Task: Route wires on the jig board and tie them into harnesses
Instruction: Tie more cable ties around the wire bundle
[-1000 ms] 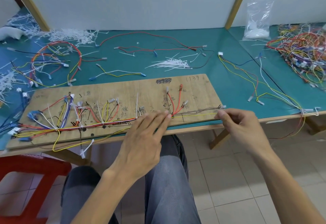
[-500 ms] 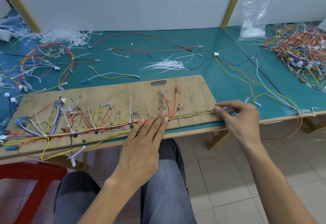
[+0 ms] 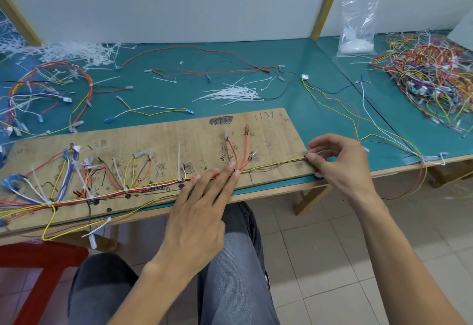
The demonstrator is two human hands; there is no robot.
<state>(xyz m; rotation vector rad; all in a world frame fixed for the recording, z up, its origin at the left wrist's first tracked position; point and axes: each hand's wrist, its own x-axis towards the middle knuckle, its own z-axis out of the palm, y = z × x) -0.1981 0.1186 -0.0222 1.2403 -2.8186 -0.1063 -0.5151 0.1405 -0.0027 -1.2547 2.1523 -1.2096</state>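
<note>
Head view: yellow wire (image 3: 276,166) is pinched in right grip (image 3: 340,162) & stretched leftward along jig board (image 3: 153,135) to left grip (image 3: 197,212), pressed w/ flat fingers (image 3: 225,176).

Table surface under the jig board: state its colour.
The table surface is teal, clearest in the head view.

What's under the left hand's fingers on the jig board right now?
The wire bundle runs along the jig board and passes under the flat fingers of the left hand. The stretch beneath them, and any tie there, is covered.
</note>
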